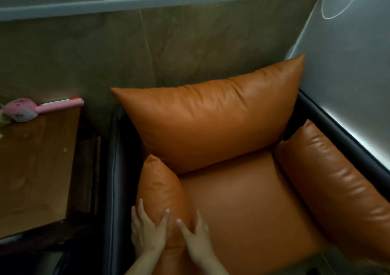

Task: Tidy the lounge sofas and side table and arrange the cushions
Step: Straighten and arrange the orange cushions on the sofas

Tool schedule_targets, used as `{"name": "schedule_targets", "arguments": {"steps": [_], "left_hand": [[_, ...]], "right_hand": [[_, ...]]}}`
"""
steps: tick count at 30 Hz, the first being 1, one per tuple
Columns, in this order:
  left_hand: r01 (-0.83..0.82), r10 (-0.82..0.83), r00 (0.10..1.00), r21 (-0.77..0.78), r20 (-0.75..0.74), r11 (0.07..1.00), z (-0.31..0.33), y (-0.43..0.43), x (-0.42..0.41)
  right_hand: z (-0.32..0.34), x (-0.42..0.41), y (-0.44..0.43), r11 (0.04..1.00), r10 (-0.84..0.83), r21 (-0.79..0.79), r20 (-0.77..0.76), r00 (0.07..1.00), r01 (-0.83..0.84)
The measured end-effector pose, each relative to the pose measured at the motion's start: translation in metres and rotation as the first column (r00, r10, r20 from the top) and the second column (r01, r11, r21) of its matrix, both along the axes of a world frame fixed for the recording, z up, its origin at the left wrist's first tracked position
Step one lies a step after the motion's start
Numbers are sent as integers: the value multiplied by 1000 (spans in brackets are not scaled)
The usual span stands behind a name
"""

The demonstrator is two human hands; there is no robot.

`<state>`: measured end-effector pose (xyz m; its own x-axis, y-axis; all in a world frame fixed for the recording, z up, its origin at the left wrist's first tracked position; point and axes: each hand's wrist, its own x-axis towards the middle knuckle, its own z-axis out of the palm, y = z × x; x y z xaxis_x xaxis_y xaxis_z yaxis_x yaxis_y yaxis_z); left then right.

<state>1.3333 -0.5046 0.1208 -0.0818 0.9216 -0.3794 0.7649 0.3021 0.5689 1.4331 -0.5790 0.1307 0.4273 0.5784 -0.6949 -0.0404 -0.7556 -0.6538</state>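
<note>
An orange leather armchair fills the middle, with a dark frame (pixel 115 169). A big back cushion (pixel 211 116) leans against the wall. The seat cushion (pixel 242 207) lies flat below it. A right side cushion (pixel 337 186) stands along the right arm. The left side cushion (pixel 160 188) stands on edge along the left arm. My left hand (pixel 147 230) grips its outer side, thumb on top. My right hand (pixel 197 236) presses flat against its inner face, fingers spread.
A wooden side table (pixel 35 169) stands left of the chair. A pink handheld gadget (pixel 42 108) lies at its far edge. A stone-look wall runs behind, and a pale wall with a lit strip (pixel 358 139) runs along the right.
</note>
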Motion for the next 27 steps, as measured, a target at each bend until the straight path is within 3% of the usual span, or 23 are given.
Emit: {"name": "schedule_targets", "arguments": {"steps": [9,14,19,27], "left_hand": [[-42,42,999,2,14,999,-10,0,-8],[-62,62,997,-16,46,998,-11,-1,-10],[-86,89,995,-68,48,994,-14,3,-14],[-114,119,986,-51,113,992,-15,10,-14]], "right_hand": [[-9,-11,4,998,56,6,-59,997,-55],[-19,-22,1,999,51,9,-5,999,-51],[-28,-35,-6,990,-36,-133,30,999,39],[-29,-39,0,987,-46,-145,160,986,70]]}}
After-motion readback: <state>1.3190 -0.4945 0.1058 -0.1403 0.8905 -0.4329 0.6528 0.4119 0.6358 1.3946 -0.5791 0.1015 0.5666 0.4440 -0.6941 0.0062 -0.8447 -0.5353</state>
